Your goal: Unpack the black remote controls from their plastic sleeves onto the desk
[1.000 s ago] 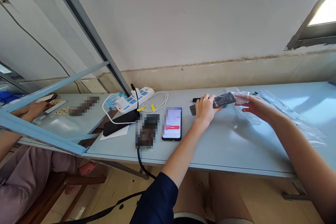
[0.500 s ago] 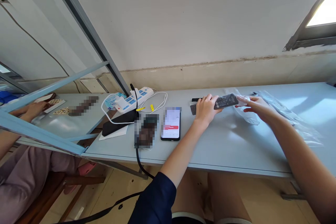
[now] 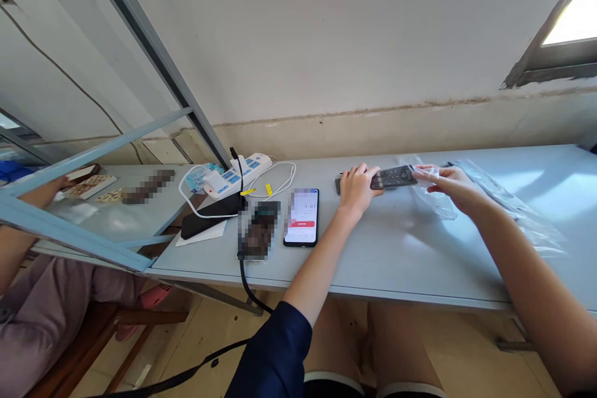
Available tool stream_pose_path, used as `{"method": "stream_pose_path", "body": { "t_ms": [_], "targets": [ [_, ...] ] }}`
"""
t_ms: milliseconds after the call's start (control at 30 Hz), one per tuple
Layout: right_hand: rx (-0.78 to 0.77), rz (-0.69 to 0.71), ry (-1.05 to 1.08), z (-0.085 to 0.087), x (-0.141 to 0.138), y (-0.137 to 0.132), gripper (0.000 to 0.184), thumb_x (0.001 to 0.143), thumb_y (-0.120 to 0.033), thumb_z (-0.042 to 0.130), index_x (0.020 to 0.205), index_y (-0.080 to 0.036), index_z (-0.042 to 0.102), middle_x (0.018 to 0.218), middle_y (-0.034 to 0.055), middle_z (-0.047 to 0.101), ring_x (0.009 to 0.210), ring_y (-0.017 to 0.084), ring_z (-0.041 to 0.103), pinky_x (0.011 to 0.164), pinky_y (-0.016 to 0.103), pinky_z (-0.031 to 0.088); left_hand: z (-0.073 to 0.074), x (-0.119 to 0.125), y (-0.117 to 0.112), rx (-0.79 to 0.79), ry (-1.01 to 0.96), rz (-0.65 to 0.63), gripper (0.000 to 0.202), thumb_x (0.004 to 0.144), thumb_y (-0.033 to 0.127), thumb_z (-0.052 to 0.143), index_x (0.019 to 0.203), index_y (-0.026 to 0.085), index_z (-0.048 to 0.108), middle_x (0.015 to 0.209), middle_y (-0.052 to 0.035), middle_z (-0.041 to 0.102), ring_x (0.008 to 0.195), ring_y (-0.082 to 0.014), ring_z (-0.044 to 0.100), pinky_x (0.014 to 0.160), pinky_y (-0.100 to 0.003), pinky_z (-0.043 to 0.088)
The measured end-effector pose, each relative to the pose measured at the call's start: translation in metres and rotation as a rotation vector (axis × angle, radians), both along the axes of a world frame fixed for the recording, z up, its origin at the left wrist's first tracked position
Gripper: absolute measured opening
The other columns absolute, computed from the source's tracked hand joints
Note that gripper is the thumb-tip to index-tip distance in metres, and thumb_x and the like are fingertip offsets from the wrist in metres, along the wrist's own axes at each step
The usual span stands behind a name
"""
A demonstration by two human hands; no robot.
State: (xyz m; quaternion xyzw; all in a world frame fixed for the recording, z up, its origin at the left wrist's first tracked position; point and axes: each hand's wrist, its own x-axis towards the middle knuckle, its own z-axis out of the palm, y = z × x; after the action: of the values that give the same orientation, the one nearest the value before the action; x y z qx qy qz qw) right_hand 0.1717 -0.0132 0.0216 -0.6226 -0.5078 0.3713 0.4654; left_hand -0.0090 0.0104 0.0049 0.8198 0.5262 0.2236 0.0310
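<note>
My left hand (image 3: pixel 358 186) is closed round a long black remote control (image 3: pixel 395 178) with small pale marks on its face, held just over the table. Another dark flat piece (image 3: pixel 338 186) shows at the left of that hand, mostly hidden by the fingers. At the remote's right end, my right hand (image 3: pixel 448 183) pinches thin clear plastic (image 3: pixel 425 174) that seems to be a bag; how far it covers the remote I cannot tell. Below and between the hands lies a loose clear plastic bag (image 3: pixel 441 205).
Flat plastic bags (image 3: pixel 508 205) lie to the right. On the left are a lit phone (image 3: pixel 301 217), a blurred-out phone-like item (image 3: pixel 260 230), a black case (image 3: pixel 209 216) and a power strip (image 3: pixel 240 175) with cables. Beyond the bed-frame post (image 3: pixel 158 56), another person's arm (image 3: pixel 40 205) rests at a table.
Both hands have shifted slightly left with the remote control, its marked face now showing more. The right hand keeps its pinch on the plastic. At the far left, the other person's hand has drawn back.
</note>
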Motion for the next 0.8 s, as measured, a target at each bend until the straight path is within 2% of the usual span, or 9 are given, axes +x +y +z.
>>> {"method": "stream_pose_path", "body": {
  "t_ms": [100,267,433,600,700,800],
  "targets": [
    [0.013,-0.035,0.019,0.005,0.001,-0.003,0.04,0.045,-0.055,0.079,0.053,-0.019,0.062,0.108,0.0086,0.064,0.092,0.021,0.054,0.059,0.026,0.045,0.001,-0.001,0.001,-0.001,-0.009,0.013,0.032,0.081,0.034,0.069,0.112,0.029,0.063,0.104,-0.002,0.063,0.102,-0.0182,0.057,0.086,-0.027,0.038],
    [0.02,-0.128,0.053,0.005,0.006,-0.003,0.032,0.047,-0.045,0.078,0.049,-0.019,0.06,0.087,0.0071,0.065,0.085,0.019,0.055,0.056,0.023,0.042,0.002,-0.003,0.002,-0.02,-0.027,0.039,0.033,0.08,0.033,0.07,0.112,0.031,0.062,0.105,-0.0007,0.063,0.101,-0.018,0.057,0.085,-0.028,0.037],
    [0.115,-0.249,0.13,0.0,0.014,0.001,0.021,0.053,-0.039,0.071,0.061,-0.022,0.064,0.089,0.0064,0.067,0.084,0.019,0.056,0.054,0.025,0.042,0.004,-0.007,0.004,-0.027,-0.062,0.068,0.032,0.08,0.032,0.071,0.11,0.029,0.063,0.104,-0.0015,0.063,0.1,-0.0182,0.058,0.085,-0.028,0.038],
    [0.173,-0.417,0.281,-0.002,0.021,0.011,0.021,0.053,-0.035,0.07,0.058,-0.022,0.054,0.071,0.006,0.059,0.072,0.017,0.055,0.047,0.025,0.038,0.002,-0.005,0.003,-0.029,-0.115,0.065,0.033,0.08,0.032,0.071,0.111,0.027,0.061,0.106,-0.0017,0.063,0.102,-0.0182,0.058,0.084,-0.026,0.041],
    [0.168,-0.411,0.348,-0.003,0.018,0.014,0.025,0.052,-0.037,0.071,0.06,-0.023,0.051,0.066,0.0028,0.054,0.065,0.015,0.054,0.043,0.023,0.037,0.0,-0.001,0.001,-0.028,-0.136,0.059,0.031,0.081,0.032,0.069,0.11,0.027,0.059,0.109,-0.0011,0.063,0.103,-0.0176,0.058,0.08,-0.025,0.043],
    [0.135,-0.32,0.341,-0.004,0.009,0.015,0.029,0.056,-0.043,0.071,0.064,-0.023,0.052,0.064,0.0014,0.053,0.058,0.013,0.052,0.041,0.023,0.038,-0.001,0.003,-0.002,-0.053,-0.135,0.051,0.031,0.082,0.033,0.068,0.111,0.026,0.058,0.11,-0.0012,0.063,0.105,-0.0179,0.058,0.077,-0.025,0.043]
  ]
}}
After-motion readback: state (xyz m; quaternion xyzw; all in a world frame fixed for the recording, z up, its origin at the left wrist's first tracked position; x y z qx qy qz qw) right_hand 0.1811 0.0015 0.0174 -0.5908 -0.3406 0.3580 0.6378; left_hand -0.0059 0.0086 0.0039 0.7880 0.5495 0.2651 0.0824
